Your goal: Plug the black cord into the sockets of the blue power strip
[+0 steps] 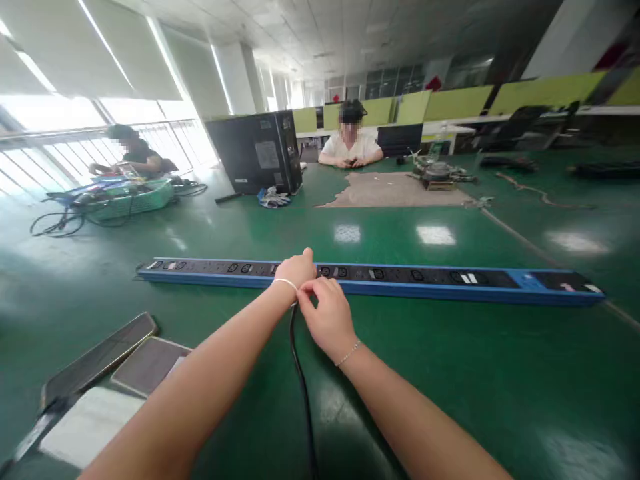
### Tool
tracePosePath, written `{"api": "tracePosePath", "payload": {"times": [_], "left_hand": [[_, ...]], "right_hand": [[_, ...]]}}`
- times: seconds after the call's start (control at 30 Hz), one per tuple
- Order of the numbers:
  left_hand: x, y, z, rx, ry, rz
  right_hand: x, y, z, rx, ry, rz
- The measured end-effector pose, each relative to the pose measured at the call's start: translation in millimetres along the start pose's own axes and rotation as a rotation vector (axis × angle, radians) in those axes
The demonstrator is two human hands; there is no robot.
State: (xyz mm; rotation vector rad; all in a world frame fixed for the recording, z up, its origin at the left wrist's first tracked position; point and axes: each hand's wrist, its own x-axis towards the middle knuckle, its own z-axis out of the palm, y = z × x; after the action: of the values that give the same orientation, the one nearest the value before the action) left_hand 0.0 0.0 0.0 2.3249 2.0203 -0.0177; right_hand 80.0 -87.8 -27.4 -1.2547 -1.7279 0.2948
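Flat pieces: a white block (95,423) and two dark, thin slabs (143,363) lie at the near left.
Cable: black and smooth (303,387), it curves up from the near edge to the wrists.
Right hand: (330,317) its thumb and fingertips draw together at the left wrist; whether they grip the white band (286,282) or the cable, one cannot tell.
Left hand: (297,269) it lies over the socket bar's middle; its grasp is hidden.
Socket bar: (380,289) long, blue-edged, black-faced, it lies crosswise beneath the left hand.
Open room: glossy green surface (280,230) stretches beyond the bar to the ragged-edged cardboard (385,190).
Basket: green, mesh-walled plastic (159,198), heaped with tangled cables, far left.
Computer case: black, boxy (260,150), beside crumpled gloves (273,197).
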Motion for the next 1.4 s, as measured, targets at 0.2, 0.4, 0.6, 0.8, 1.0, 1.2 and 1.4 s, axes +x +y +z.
{"api": "tracePosePath", "payload": {"times": [0.2,0.4,0.6,0.8,1.0,1.2,1.4], "left_hand": [[1,-2,-0.6,-0.001,0.017,0.008],[0,-2,1.6,-0.003,0.059,0.021],[0,-5,7.3,-0.03,0.095,0.027],[0,-6,13.1,-0.056,0.118,0.027],[-5,-5,12.4,-0.094,0.109,0.013],[2,-7,6.1,-0.144,0.067,0.007],[14,-13,2.1,-0.176,0.014,0.045]], "right_hand": [[-2,-5,2,-0.004,-0.014,0.059],[-11,-4,14,-0.072,-0.039,0.128],[-25,3,27,-0.079,-0.122,0.123],[-21,4,17,0.069,-0.07,0.121],[-17,13,10,0.094,-0.086,0.052],[16,44,-4,-0.162,0.094,0.095],[34,77,-14,-0.452,-0.044,0.12]]}}
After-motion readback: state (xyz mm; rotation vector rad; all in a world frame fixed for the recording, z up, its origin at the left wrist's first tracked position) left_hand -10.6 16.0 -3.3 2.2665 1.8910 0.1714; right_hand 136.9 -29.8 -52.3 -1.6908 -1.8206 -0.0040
